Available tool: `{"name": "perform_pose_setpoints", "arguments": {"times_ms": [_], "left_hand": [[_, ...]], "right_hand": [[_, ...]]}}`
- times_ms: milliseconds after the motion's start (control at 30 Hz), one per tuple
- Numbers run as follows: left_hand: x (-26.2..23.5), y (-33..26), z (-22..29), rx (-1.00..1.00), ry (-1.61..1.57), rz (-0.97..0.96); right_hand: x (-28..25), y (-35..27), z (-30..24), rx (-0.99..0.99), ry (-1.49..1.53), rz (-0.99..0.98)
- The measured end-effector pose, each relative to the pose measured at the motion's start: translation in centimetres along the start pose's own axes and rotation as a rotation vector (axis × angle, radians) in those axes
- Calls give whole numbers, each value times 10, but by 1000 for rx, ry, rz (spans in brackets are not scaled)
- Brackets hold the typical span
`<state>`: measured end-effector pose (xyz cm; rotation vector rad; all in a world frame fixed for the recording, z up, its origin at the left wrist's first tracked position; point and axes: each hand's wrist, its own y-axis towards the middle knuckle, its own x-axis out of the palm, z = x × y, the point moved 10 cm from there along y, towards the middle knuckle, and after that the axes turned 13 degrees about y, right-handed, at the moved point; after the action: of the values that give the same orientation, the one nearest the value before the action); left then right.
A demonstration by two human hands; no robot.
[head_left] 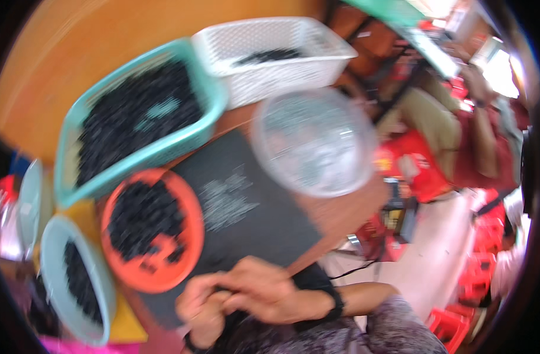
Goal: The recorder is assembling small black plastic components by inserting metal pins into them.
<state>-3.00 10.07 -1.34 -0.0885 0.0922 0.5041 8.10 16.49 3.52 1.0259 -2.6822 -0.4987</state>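
Both hands pinched together over the near edge of the dark mat.

The left hand [202,307] and right hand [264,289] close narrowly on something too blurred to tell, on the dark mat [246,206]; work it close over the mat, so bits fall by the orange bowl [153,227] at the mat's left, teal basket [134,118] beyond.

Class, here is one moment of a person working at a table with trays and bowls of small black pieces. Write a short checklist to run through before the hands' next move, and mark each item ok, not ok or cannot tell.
1. Both hands in view: left hand and right hand meet at the near edge of the black mat. Ok.
2. What the fingers pinch: blurred. Cannot tell.
3. Orange dish within reach, holding black pieces. Ok.
4. Teal basket well filled. Ok.
5. White basket nearly empty, has room. Ok.
6. Clear bowl contents: too blurred. Cannot tell.
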Motion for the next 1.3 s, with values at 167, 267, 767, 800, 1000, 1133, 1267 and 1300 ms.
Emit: {"name": "perform_pose_setpoints", "arguments": {"times_ms": [167, 267, 767, 800, 1000, 1133, 1267, 1300], "left_hand": [[0, -5, -3, -208, -223, -166], [9, -6, 0, -251, -315, -291], [-10, -9, -19, -202, -134, -41], [-12, -9, -14, -189, -124, -20], [-1, -6, -8, -126, -144, -48], [-19, -10, -4, -85, 24, 64], [-25, -10, 2, 23, 324, 95], [-25, -6, 2, 19, 330, 98]], "right_hand": [[21, 6, -3, -152, -1, -104], [17, 8, -27, -308, -154, -108], [-115, 78, -26, 132, -415, 142], [-124, 101, -40, -5, -466, 148], [-227, 207, -77, -198, -885, 361], [-200, 206, -71, -217, -833, 323], [-109, 137, -27, -61, -612, 19], [-89, 118, -22, -86, -612, -67]]}}
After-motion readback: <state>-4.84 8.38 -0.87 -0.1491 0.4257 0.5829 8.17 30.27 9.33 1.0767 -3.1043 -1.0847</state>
